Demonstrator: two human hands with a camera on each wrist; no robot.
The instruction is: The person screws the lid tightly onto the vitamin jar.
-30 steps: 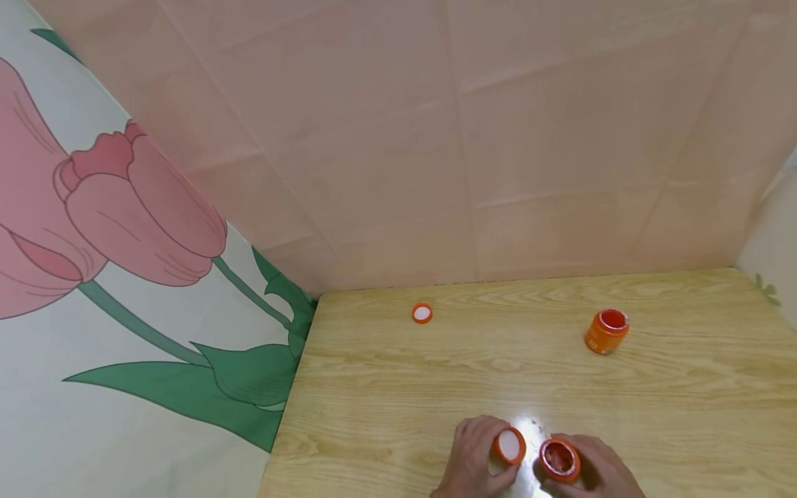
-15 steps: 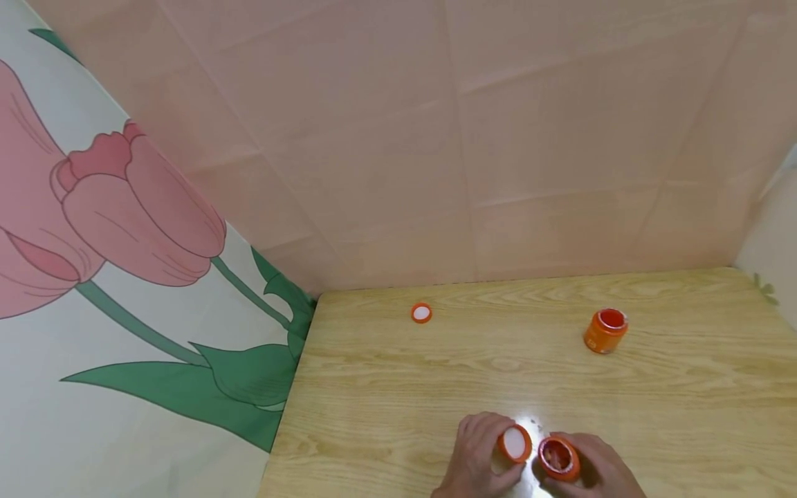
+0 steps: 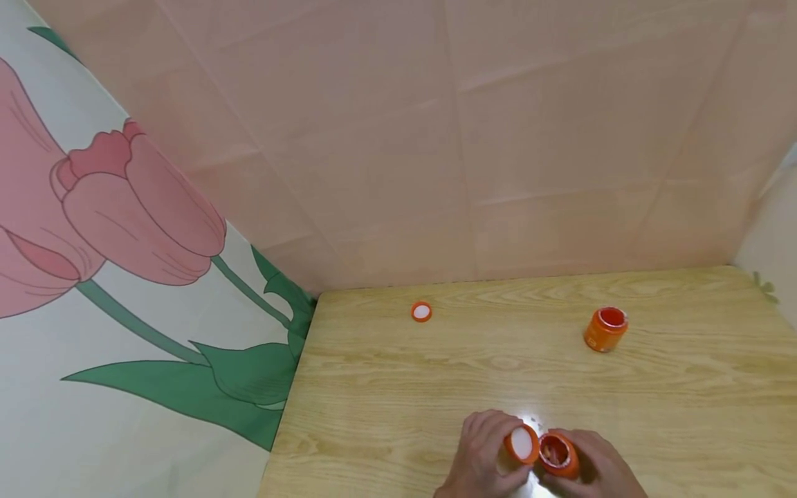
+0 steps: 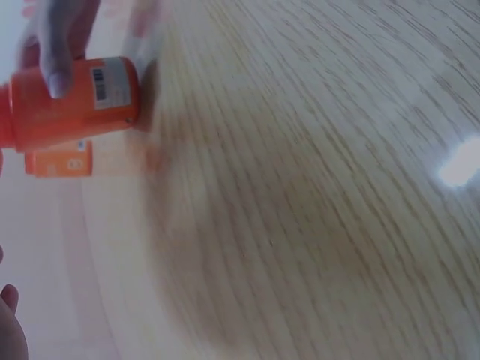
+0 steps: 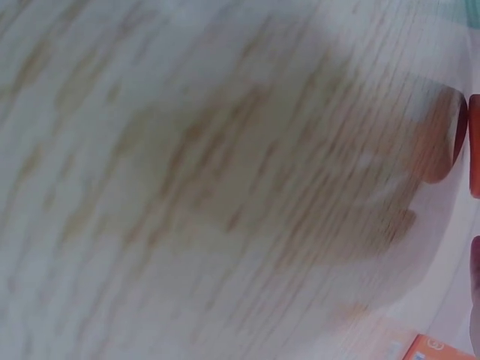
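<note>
Near the table's front edge, my left hand [image 3: 482,453] grips an orange lid [image 3: 521,444] by its rim, its white inner face turned up and toward the right. My right hand [image 3: 600,460] holds an uncapped orange jar [image 3: 565,465] around its side, with the red-walled mouth leaning left. Lid and jar rim sit edge to edge; whether they touch I cannot tell. In the left wrist view the held jar [image 4: 75,105] shows a barcode label under the right hand's fingers. Only an orange edge [image 5: 475,146] and parts of fingers reach the right wrist view.
A second uncapped orange jar [image 3: 605,330] stands at the back right of the wooden table [image 3: 373,387]. Another orange lid [image 3: 421,312] lies white side up near the back edge. Behind the table hangs a pinkish cloth [image 3: 398,138], with a tulip-printed one [image 3: 149,200] at left.
My left hand has brought the lid rightward, up to the rim of the jar. The right hand has tipped the jar slightly further left.
</note>
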